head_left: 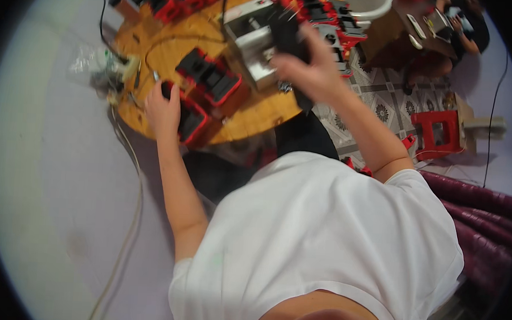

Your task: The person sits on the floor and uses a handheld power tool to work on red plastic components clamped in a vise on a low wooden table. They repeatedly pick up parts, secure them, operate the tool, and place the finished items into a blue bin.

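The person leans over a round wooden table (175, 45) strewn with red-and-black plastic housings; the left hand (165, 106) rests on one such housing (191, 120) at the table's near edge, fingers curled over its left end, though whether they truly clench it or merely press on it cannot be told; the right hand (307, 70) is raised over the middle of the table, gripping a dark part (291, 37) just beside a grey metal fixture (253, 41); the part blurs, so its shape stays unclear; the housing looks like rigid moulded plastic, light, hard and not slippery, probably best taken by its long red sides rather than by the open black middle; a second housing (209, 76) lies just behind the first, and at least three more crowd the far rim, blurred together; one clear plastic bag (96, 62) sits at the left edge; one red stool (443, 132) stands on the patterned floor to the right; one pale cable (130, 223) trails down the floor
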A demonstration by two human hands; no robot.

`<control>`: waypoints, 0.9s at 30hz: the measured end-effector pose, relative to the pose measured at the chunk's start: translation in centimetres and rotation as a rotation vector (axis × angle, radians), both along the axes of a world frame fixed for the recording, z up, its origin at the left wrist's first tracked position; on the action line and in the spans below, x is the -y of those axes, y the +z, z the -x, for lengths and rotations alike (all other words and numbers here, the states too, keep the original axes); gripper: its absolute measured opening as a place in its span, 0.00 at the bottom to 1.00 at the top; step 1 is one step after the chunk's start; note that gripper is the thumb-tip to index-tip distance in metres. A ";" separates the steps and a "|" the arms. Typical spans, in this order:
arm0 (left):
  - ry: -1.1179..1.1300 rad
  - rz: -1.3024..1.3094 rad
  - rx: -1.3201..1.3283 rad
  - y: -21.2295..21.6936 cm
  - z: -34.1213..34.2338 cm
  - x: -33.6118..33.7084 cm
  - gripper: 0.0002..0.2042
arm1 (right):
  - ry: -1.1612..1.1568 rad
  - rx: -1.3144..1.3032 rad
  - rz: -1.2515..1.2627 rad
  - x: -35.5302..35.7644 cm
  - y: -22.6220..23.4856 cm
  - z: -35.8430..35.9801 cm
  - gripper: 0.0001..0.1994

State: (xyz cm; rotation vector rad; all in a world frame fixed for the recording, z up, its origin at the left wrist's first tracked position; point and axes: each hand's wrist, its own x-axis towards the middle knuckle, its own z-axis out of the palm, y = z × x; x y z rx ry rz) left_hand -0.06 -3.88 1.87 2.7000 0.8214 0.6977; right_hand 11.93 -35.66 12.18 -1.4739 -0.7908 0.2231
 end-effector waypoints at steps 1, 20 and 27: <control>0.007 0.019 0.001 -0.2 -0.1 0.0 0.27 | -0.006 -0.051 -0.022 0.2 0.5 -1.1 0.20; 0.064 0.053 -0.050 0.7 0.2 0.0 0.27 | -0.203 0.433 -0.540 -5.1 -2.7 -6.9 0.16; 0.064 0.069 -0.047 0.5 0.0 -0.2 0.27 | -0.203 0.374 -0.541 -5.0 -3.5 -6.7 0.17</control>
